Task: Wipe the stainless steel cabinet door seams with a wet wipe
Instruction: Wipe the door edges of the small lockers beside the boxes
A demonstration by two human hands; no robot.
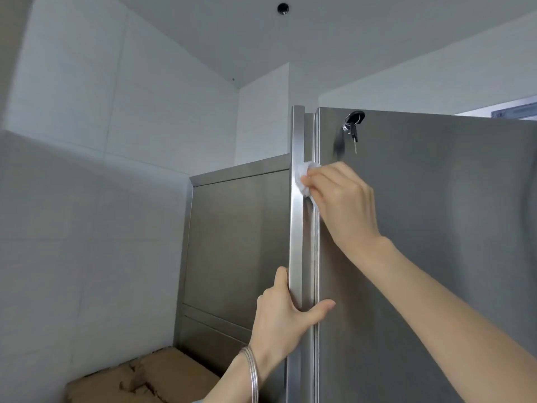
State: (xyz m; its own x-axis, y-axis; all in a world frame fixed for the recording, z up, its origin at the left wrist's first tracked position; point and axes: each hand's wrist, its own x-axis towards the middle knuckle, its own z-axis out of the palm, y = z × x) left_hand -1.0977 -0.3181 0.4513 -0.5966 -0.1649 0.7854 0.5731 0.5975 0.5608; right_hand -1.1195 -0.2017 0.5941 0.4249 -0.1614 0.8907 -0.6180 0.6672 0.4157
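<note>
Most of the wet wipe (302,170) hides under the right hand (341,199).

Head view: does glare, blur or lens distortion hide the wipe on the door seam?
Head view: soft, even light, only a pale sheen down the door edge; head view: the wipe under the right hand is washed-out white, its folds unreadable; head view: wide-angle bending tilts the wall tiles at left, while the key looks fairly sharp.
</note>
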